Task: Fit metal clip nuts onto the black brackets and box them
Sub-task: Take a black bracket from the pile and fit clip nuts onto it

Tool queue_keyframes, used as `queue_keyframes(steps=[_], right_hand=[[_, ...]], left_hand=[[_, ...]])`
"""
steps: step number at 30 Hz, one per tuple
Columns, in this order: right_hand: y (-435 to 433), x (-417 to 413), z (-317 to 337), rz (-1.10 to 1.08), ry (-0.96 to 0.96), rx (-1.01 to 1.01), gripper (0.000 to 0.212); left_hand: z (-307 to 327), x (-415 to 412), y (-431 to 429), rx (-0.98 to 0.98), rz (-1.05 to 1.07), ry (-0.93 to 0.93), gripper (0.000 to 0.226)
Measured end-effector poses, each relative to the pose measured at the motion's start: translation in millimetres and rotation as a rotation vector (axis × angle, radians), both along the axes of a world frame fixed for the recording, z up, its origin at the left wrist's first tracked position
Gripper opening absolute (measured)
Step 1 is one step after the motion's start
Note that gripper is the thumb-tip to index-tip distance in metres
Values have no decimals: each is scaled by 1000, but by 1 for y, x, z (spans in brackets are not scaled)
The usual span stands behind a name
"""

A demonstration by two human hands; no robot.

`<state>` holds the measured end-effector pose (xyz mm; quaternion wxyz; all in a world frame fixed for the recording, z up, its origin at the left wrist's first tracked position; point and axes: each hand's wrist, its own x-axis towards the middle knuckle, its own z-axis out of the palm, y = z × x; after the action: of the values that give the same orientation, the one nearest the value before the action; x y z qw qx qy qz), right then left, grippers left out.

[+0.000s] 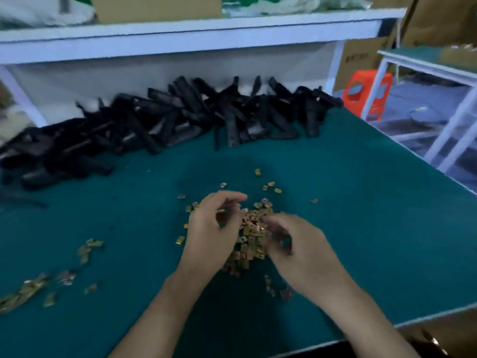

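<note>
A heap of small brass-coloured clip nuts point(251, 237) lies on the green table mat point(361, 202), with loose ones scattered around it. My left hand point(211, 228) is at the heap's left side, fingers curled over the clips. My right hand point(302, 249) is at the heap's right side, fingers curled down among them. Motion blur hides whether either hand pinches a clip. A long pile of black brackets point(167, 125) runs along the back of the table, far from both hands.
More clip nuts point(33, 288) are strewn at the near left. A cardboard box point(444, 332) sits at the bottom right corner. A white shelf point(180, 34) spans the back. An orange stool point(366, 91) and a white frame point(454, 120) stand to the right.
</note>
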<state>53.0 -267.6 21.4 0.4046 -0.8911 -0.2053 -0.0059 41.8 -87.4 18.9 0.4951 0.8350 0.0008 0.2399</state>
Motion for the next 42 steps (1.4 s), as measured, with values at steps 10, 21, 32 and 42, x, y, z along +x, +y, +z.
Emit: queue_keyframes(steps=[10, 21, 32, 42], right_hand=[[141, 116, -17, 18, 46, -56, 44], [186, 274, -36, -392, 32, -210, 102], [188, 283, -43, -365, -209, -225, 71], [148, 213, -17, -135, -191, -291, 66]], left_hand=[[-29, 37, 97, -58, 464, -42, 27], [-39, 46, 105, -166, 484, -11, 31], [-41, 47, 105, -193, 465, 4, 29], [-40, 48, 106, -203, 479, 42, 28]])
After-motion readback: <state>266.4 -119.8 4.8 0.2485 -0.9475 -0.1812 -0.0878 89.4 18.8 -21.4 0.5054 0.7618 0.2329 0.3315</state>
